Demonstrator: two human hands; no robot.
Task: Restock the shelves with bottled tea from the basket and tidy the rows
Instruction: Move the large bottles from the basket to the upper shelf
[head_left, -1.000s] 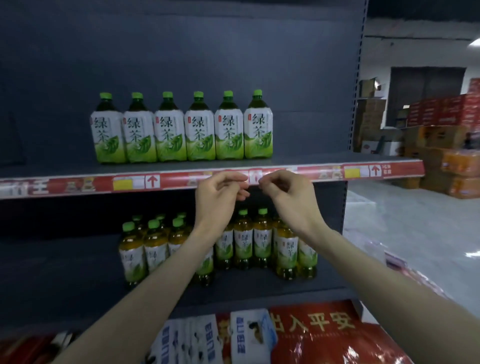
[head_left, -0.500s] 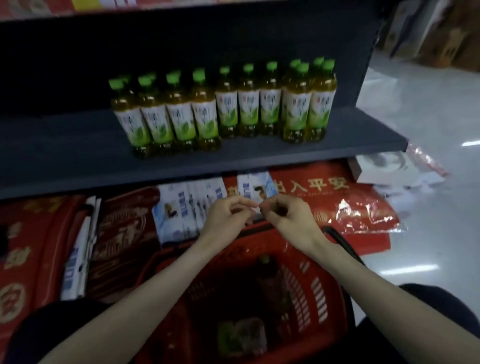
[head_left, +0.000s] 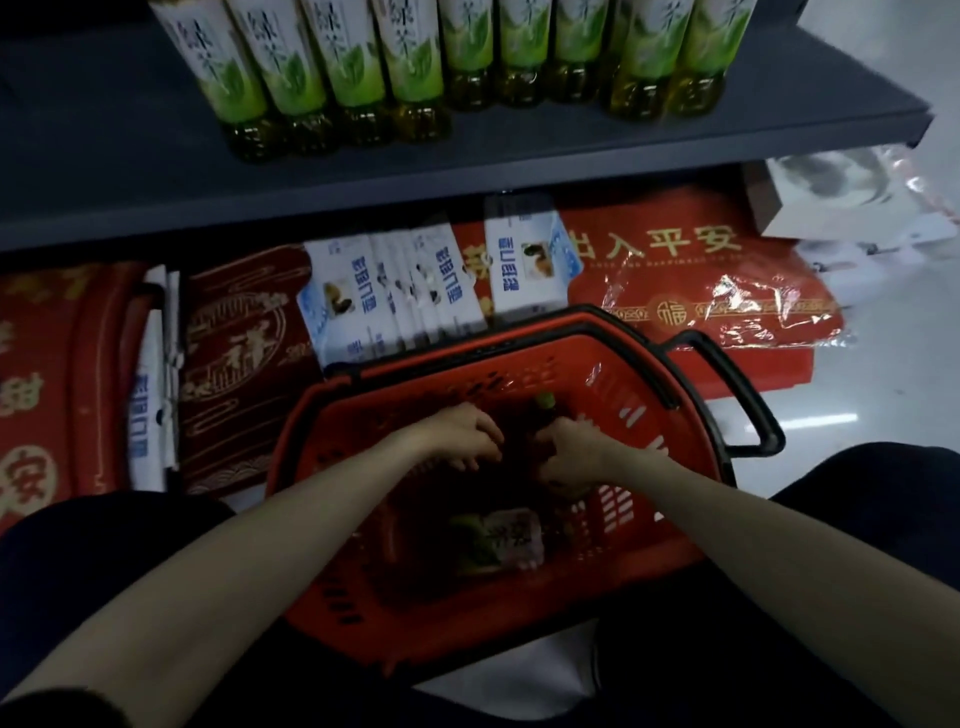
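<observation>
We are at the pick-up step, with both hands down in the red basket (head_left: 467, 623) at lower centre of the frame. Our right hand (head_left: 574, 460) has its grip curled round a dark bottle (head_left: 544, 402), whose green cap points toward the top of the frame. Our left hand (head_left: 460, 436) is just beside it, fingers bent down into shadow; we cannot tell whether its grip holds anything. A second bottle (head_left: 501, 540) lies on its side lower in the basket.

Next, we judge, the bottle must be lifted clear of the rim, turned upright and stood on the grey shelf (head_left: 130, 156) beside the row of bottles (head_left: 467, 62) at the top. That row looks uneven and wants fronting.

Under the shelf lie red mats (head_left: 675, 291) and blue-white packets (head_left: 395, 296). Pale floor (head_left: 883, 389) shows at right, and the light is dim.
</observation>
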